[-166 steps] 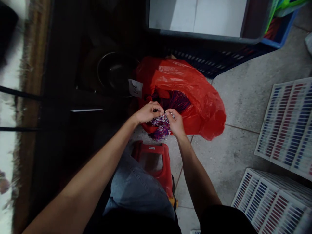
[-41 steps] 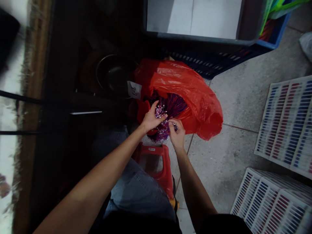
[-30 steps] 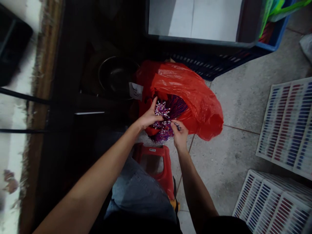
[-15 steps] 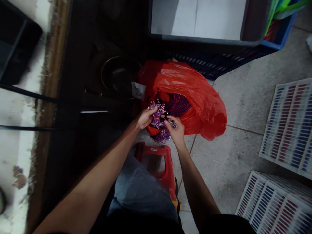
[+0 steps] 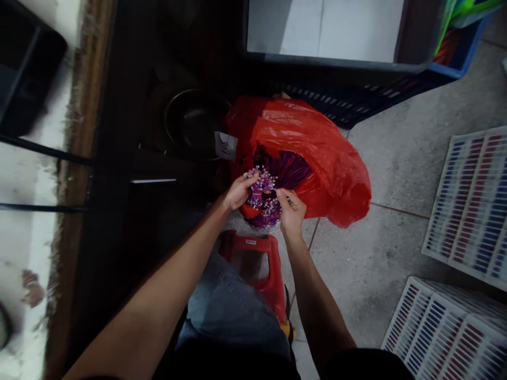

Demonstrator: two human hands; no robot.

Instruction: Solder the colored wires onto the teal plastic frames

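My left hand grips a bundle of thin purple and red wires with shiny silvery ends, tied round the middle by an orange band. Close by on the right, my right hand is closed in a pinch at the bundle's edge, with small wire ends showing by its fingers; how many it holds is hidden. Under the hands, more wires with silvery tips spill from an open red plastic bag. Further purple wires lie inside the bag's mouth.
A dark round bowl with a marked paper tag stands left of the bag. Behind are a grey tray and a dark blue crate. A red plastic stool is near my legs; white crates stand at right.
My right hand has moved slightly to the right, its fingers more curled in. The left hand still holds the bundle, shifted slightly right in view.
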